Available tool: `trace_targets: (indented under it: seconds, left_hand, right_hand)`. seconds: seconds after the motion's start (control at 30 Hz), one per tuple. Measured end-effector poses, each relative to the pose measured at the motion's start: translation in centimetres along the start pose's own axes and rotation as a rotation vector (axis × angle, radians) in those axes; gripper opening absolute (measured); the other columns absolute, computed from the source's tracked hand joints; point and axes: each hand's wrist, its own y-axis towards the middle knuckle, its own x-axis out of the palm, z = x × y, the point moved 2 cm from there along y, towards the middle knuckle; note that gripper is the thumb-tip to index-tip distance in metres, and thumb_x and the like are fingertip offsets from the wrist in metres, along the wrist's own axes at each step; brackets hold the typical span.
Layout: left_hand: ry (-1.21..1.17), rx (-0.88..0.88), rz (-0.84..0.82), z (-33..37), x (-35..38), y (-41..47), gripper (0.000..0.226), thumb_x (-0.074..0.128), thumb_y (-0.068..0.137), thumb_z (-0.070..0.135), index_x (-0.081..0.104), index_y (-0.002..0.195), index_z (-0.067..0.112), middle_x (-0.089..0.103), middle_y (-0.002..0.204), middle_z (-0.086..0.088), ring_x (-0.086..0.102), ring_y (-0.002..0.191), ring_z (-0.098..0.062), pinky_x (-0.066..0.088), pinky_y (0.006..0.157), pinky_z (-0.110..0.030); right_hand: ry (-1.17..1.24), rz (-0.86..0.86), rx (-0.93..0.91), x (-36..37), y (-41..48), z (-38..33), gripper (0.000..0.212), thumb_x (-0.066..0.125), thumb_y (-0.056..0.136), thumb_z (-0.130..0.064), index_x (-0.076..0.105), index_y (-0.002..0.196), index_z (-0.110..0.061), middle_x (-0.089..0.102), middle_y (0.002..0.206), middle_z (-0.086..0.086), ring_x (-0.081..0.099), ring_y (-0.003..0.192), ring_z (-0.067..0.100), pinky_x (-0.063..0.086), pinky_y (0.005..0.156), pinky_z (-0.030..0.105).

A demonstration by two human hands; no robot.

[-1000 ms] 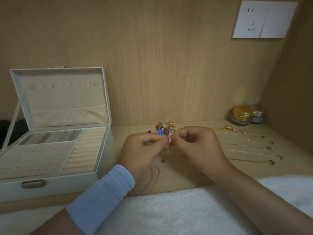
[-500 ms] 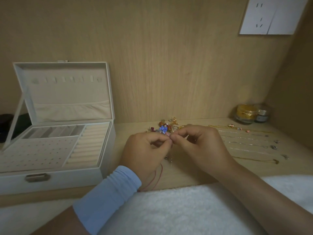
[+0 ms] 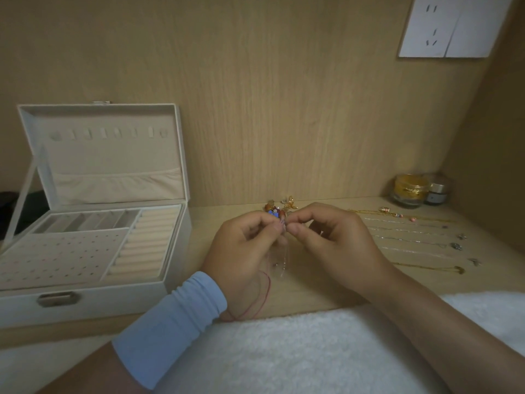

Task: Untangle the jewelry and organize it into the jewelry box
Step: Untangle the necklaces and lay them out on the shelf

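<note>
Towelling point(image 3: 284, 351) lies nearest, white and fluffy along the front edge of the wooden desk point(image 3: 312, 291), and both forearms cross it; a pale blue cuff point(image 3: 170, 325) wraps the left wrist. Just past it the left hand point(image 3: 244, 251) and the right hand point(image 3: 338, 243) meet fingertip to fingertip above the desk. Each pinches the same small knot of fine chain point(image 3: 284, 226) between thumb and forefinger, with the other fingers curled. Thin strands point(image 3: 281, 263) dangle from the pinch toward the desk, and a red cord point(image 3: 266, 291) loops from under the left palm down to the towelling's edge. Right behind the hands sits a little heap of tangled jewelry point(image 3: 279, 209), with blue, orange and gold bits showing. To the right, several necklaces point(image 3: 412, 240) lie stretched out in separate rows. To the left stands the jewelry box point(image 3: 85, 304), its lid propped open over ring rolls and a pierced panel. In the far right corner are two jars point(image 3: 410, 190), and above them a white socket plate point(image 3: 451, 27) is on the wall.
</note>
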Motion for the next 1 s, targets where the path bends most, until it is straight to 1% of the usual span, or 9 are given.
trace_targets:
  seconds: [0.07,0.13,0.27,0.4,0.57,0.67,0.77,0.87,1.0]
  left_hand:
    - [-0.025,0.000,-0.027,0.1,0.0,0.2,0.020,0.056,0.095,0.001,0.070,0.081,-0.001,0.070,0.071,-0.001,0.063,0.068,-0.007,0.050,0.069,-0.017]
    - [0.012,0.019,-0.055,0.0,-0.2,0.3,0.020,0.057,0.094,0.002,0.072,0.081,0.002,0.072,0.074,-0.001,0.064,0.069,-0.007,0.052,0.070,-0.020]
    - [0.173,0.081,-0.080,-0.2,-0.6,0.4,0.013,0.066,0.086,0.019,0.075,0.077,0.016,0.073,0.075,0.003,0.064,0.070,-0.010,0.050,0.071,-0.021]
    - [0.166,0.078,-0.068,-0.3,-0.8,0.5,0.014,0.063,0.082,0.026,0.074,0.075,0.021,0.073,0.074,0.001,0.066,0.076,-0.030,0.053,0.074,-0.037]
    - [0.092,0.043,-0.024,0.2,-0.7,0.7,0.007,0.075,0.083,0.011,0.075,0.082,0.019,0.075,0.080,-0.001,0.068,0.074,-0.018,0.054,0.074,-0.028]
    - [0.050,0.000,-0.047,0.3,-0.9,0.9,0.008,0.071,0.085,0.007,0.076,0.086,0.013,0.076,0.082,0.001,0.068,0.076,-0.007,0.054,0.075,-0.020]
    - [0.041,-0.031,-0.101,0.6,-0.9,0.9,0.009,0.066,0.089,0.007,0.075,0.088,0.008,0.074,0.074,0.006,0.064,0.068,0.001,0.049,0.069,-0.013]
    - [0.050,-0.056,-0.160,0.8,-0.6,0.9,0.013,0.062,0.092,0.010,0.073,0.085,0.008,0.069,0.065,0.012,0.059,0.062,0.000,0.047,0.067,-0.012]
    - [0.036,-0.092,-0.218,0.9,-0.5,0.7,0.019,0.057,0.095,0.009,0.071,0.082,0.009,0.071,0.070,0.004,0.061,0.067,-0.004,0.050,0.068,-0.014]
  right_hand:
    - [0.084,-0.012,0.053,0.3,0.0,-0.1,0.009,0.076,0.087,-0.018,0.077,0.089,-0.026,0.074,0.090,-0.011,0.055,0.065,0.007,0.044,0.063,0.022]
    - [0.162,-0.011,0.098,0.5,0.1,-0.1,0.008,0.079,0.084,-0.015,0.078,0.086,-0.023,0.076,0.088,-0.007,0.059,0.070,0.012,0.048,0.066,0.026]
    - [0.310,-0.033,0.164,0.5,0.3,0.1,0.013,0.076,0.084,-0.006,0.076,0.079,-0.017,0.076,0.082,0.003,0.064,0.076,0.016,0.051,0.075,0.029]
    - [0.413,-0.087,0.170,0.7,0.1,0.0,0.007,0.071,0.088,-0.004,0.070,0.083,-0.009,0.071,0.080,0.018,0.062,0.072,0.016,0.050,0.070,0.023]
    - [0.386,-0.084,0.162,0.6,0.2,-0.3,0.014,0.069,0.089,0.000,0.071,0.081,-0.012,0.064,0.072,0.005,0.055,0.067,0.012,0.046,0.066,0.021]
    - [0.350,-0.064,0.192,0.3,0.2,-0.2,0.012,0.067,0.091,-0.004,0.073,0.081,-0.009,0.067,0.072,0.001,0.055,0.064,0.009,0.045,0.066,0.022]
    - [0.351,-0.021,0.218,0.1,0.3,-0.4,0.007,0.070,0.090,-0.014,0.077,0.091,-0.012,0.072,0.080,-0.001,0.058,0.067,0.007,0.047,0.070,0.024]
    - [0.356,-0.033,0.212,0.0,0.2,-0.8,0.007,0.074,0.086,-0.014,0.080,0.091,-0.014,0.077,0.088,0.003,0.062,0.074,0.013,0.050,0.072,0.025]
    - [0.427,-0.021,0.251,-0.5,0.4,-1.0,0.017,0.070,0.088,-0.011,0.078,0.075,-0.019,0.073,0.079,0.001,0.057,0.065,0.017,0.050,0.065,0.025]
